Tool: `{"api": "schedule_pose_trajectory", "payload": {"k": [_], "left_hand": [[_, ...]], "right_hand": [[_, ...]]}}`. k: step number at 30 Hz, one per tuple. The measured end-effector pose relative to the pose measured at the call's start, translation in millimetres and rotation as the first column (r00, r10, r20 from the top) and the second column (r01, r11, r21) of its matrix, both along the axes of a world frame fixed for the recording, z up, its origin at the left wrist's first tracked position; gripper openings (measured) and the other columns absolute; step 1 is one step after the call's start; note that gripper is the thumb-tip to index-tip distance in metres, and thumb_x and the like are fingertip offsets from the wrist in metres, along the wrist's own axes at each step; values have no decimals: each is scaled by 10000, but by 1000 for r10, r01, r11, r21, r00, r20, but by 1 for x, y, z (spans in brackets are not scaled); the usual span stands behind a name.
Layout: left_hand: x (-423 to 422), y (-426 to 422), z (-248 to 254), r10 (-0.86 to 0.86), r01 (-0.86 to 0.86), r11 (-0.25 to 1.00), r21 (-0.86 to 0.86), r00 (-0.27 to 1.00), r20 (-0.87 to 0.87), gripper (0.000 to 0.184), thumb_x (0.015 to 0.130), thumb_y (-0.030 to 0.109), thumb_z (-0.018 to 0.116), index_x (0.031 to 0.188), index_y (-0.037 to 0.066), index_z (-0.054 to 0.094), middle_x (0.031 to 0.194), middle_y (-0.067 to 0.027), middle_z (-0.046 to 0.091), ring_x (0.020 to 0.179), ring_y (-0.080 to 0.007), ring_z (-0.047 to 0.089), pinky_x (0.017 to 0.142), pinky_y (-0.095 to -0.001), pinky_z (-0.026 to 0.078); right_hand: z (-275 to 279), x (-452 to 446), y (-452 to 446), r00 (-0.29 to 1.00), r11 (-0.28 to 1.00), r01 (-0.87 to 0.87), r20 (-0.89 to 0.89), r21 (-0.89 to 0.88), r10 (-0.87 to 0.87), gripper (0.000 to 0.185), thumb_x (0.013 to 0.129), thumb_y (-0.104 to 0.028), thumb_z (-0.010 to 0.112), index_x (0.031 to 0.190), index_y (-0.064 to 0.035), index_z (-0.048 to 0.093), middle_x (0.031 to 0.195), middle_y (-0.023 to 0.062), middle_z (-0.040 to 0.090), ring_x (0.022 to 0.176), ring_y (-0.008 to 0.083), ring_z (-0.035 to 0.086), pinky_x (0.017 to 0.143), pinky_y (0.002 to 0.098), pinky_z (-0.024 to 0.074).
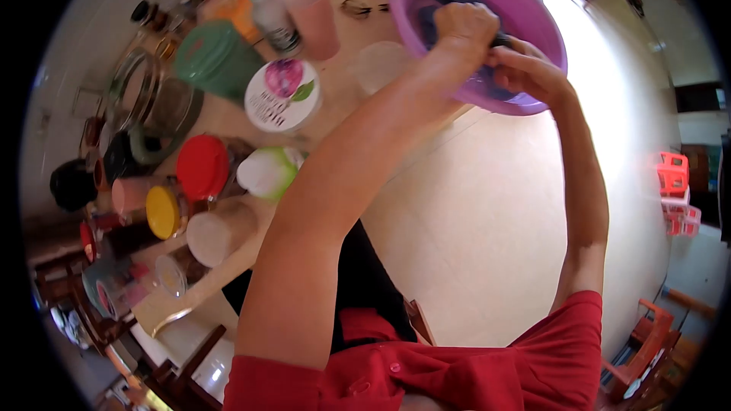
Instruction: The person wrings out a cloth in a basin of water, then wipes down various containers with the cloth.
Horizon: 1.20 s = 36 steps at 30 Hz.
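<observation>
- Pale tiled floor [472, 213] fills my view from the centre toward three o'clock, where red and pink stools [675, 183] stand; a wooden chair [643, 342] is at four o'clock.
- The worktop [341, 80] runs from twelve o'clock down to eight, crowded with containers.
- At one o'clock I have the purple basin [537, 19], with dark cloth [430, 19] inside it.
- My left hand [466, 24] is over the basin, narrow, curled into a fist; I cannot tell what lies inside it.
- My right hand [531, 72] is just beside it, toward the basin's near right rim, fingers bent around a small dark piece [501, 39] between the hands. I cannot tell how firmly it grips, or whether the piece belongs to the cloth.
- Toward eleven o'clock stand a pink cup [311, 15], a white bottle [272, 21], a green container [217, 61] and a tub with a fruit picture on its lid [282, 95].
- At nine to eight o'clock I see a red-lidded jar [203, 167] and a yellow-lidded jar [163, 211].
</observation>
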<state>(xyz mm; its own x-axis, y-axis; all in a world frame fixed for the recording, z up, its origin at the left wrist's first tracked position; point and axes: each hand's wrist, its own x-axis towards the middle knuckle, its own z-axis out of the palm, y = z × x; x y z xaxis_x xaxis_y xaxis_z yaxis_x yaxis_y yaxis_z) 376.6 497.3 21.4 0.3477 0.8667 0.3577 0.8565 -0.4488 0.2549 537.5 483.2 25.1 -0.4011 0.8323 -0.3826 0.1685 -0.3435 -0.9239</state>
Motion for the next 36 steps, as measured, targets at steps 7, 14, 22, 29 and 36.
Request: {"api": "schedule_pose_trajectory", "payload": {"k": [7, 14, 22, 29, 36], "left_hand": [[-35, -130, 25, -48, 188, 920, -343, 924, 378, 557, 777, 214, 747, 1145, -60, 430, 874, -191, 696, 833, -323, 702, 680, -395, 556], [-118, -259, -18, 449, 490, 528, -694, 533, 717, 449, 888, 274, 668, 1176, 24, 431, 755, -69, 547, 593, -183, 514, 542, -350, 421], [-187, -376, -54, 792, 729, 231, -644, 244, 559, 388, 944, 250, 603, 1262, 65, 480, 685, 7, 483, 500, -36, 360, 384, -213, 207], [-251, -447, -87, 784, 176, 570, -803, 175, 595, 204, 980, 222, 546, 1089, 69, 625, 894, -19, 616, 668, -56, 502, 589, -194, 397], [-300, -499, -98, 623, 227, 771, -595, -462, 632, 133, 985, 129, 526, 1019, 62, 635, 1015, -9, 647, 940, -80, 593, 832, -225, 480]], "right_hand": [[31, -15, -88, 977, 914, -75, 211, 398, -12, 269, 1002, -285, 516, 1056, -39, 612, 771, -11, 552, 636, 63, 505, 580, 200, 401], [-29, -46, -200, 973, 988, 32, -231, 148, 3, 237, 893, -41, 606, 1112, -25, 516, 1059, 38, 549, 1000, 120, 537, 903, 277, 437], [-97, -96, -272, 753, 956, 82, -612, -281, -244, 320, 922, -45, 587, 1238, -29, 540, 1187, 105, 620, 1124, 213, 579, 1000, 376, 454], [-101, -206, -307, 979, 998, -34, -205, -48, 23, 267, 1018, -219, 513, 1165, 0, 554, 1049, 54, 623, 951, 111, 574, 889, 240, 444], [-82, -294, -355, 955, 935, -253, 221, 247, 200, 326, 985, -275, 567, 1150, -9, 474, 1044, 36, 535, 962, 177, 509, 873, 289, 417]]}}
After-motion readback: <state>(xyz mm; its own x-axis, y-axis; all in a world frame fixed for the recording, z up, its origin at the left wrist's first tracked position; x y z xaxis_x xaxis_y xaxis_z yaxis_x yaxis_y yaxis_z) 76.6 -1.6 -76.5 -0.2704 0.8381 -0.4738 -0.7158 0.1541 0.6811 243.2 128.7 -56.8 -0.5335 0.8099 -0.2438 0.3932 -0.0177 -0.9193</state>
